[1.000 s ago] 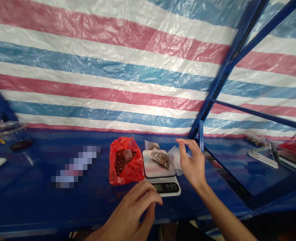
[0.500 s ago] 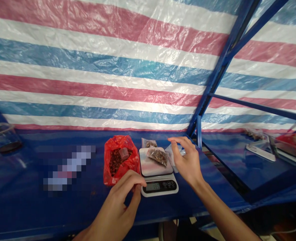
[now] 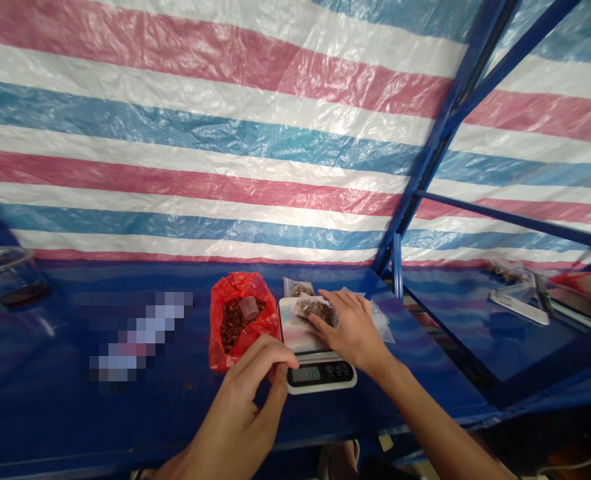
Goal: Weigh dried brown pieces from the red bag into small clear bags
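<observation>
A clear plastic bag of brown pieces is lying on the white rectangular scale — likely light, soft, slippery, best pinched edgewise — its long axis running left to right, angling slightly towards the scale's front. The right hand is partly covering it, thumb and fingers apart; the left hand, fingertips close, is hovering by the scale. Whether either is gripping, I cannot tell.

Your bare left hand is curled, bent index finger extending past the thumb; your bare right hand is palm down, thumb apart from the fingers, its forearm slanting inward.
</observation>
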A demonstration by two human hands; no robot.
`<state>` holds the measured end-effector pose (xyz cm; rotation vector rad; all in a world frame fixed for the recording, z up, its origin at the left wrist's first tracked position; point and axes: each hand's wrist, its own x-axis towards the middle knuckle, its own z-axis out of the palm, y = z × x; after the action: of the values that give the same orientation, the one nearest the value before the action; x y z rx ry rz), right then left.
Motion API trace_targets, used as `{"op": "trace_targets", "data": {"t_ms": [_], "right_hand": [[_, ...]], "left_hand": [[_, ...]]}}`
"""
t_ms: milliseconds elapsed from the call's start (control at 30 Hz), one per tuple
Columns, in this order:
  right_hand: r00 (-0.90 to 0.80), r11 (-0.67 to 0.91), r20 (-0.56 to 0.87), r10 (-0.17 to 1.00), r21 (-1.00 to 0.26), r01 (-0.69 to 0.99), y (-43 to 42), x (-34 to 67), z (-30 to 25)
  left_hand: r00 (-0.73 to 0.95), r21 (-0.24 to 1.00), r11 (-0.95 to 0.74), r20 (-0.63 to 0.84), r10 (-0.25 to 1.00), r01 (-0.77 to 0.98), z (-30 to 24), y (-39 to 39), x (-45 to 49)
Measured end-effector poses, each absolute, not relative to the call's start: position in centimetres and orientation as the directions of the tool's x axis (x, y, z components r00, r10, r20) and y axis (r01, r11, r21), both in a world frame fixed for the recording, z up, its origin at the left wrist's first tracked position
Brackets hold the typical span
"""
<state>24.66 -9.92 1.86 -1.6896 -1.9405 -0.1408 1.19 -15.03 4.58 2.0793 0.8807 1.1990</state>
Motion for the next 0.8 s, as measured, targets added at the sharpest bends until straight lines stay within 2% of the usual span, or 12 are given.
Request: {"op": "trace_targets", "data": {"t_ms": [167, 333, 400, 567, 700, 800], "right_hand": [[-0.021, 0.178, 0.443, 0.896, -0.317, 0.931, -9.1, 24.6, 2.0], [0.003, 0.281, 0.483, 0.876, -0.516, 0.809, -9.0, 22.9, 3.2], [-0.014, 0.345, 0.515, 0.857, -0.554, 0.758, -9.2, 21.2, 3.7], [-0.165, 0.447, 0.535, 0.828, -0.454, 0.771, -9.6, 16.5, 3.9], [-0.301, 0.521, 0.511, 0.805, -0.367, 0.770, -9.1, 14.4, 3.4], [-0.362, 0.559, 0.491, 0.793, -0.347, 0.753, -8.8, 14.1, 3.2]], "left_hand": [[0.336, 0.752, -0.595, 0.503, 0.796, 0.285, 4.4, -15.0, 1.0], [0.118, 0.727, -0.515, 0.524, 0.843, 0.453, 3.9, -13.5, -0.3], [0.061, 0.684, -0.479, 0.540, 0.840, 0.550, 3.6, -12.6, -1.0], [0.028, 0.478, -0.323, 0.527, 0.849, 0.817, 2.2, -10.5, -2.6], [0.101, 0.390, -0.315, 0.480, 0.871, 0.865, 1.2, -9.2, -3.4], [0.134, 0.360, -0.327, 0.469, 0.873, 0.874, 1.2, -8.7, -3.9]]}}
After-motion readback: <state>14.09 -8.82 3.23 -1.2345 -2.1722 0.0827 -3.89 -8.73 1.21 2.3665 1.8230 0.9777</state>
